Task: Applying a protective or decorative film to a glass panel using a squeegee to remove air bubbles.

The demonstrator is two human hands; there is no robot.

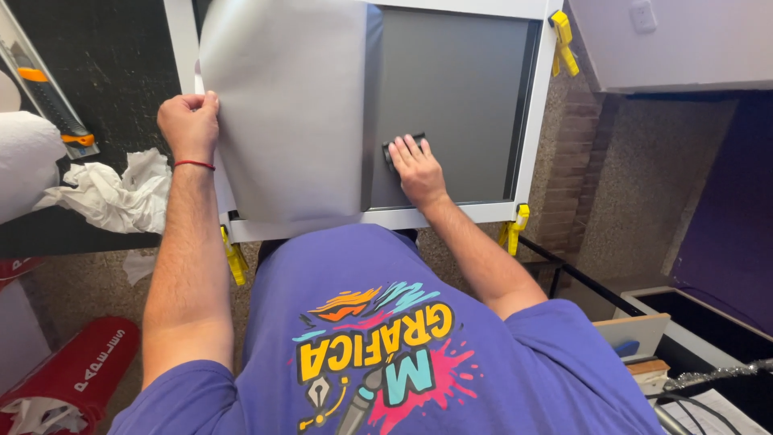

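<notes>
Left hand (188, 122) lifts white backing sheet (286, 113); right hand (416, 169) presses black squeegee (392, 153).

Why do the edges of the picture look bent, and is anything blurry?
Head view: the wide lens curves the white frame and bows things near the edges; light is even, with a soft sheen on the grey panel; the left hand and right hand look sharp, and the shirt close below is clear too.

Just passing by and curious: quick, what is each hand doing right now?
Left hand: closed, pinching the edge of the white backing sheet.
Right hand: pressing a small black squeegee flat on the grey film.
</notes>
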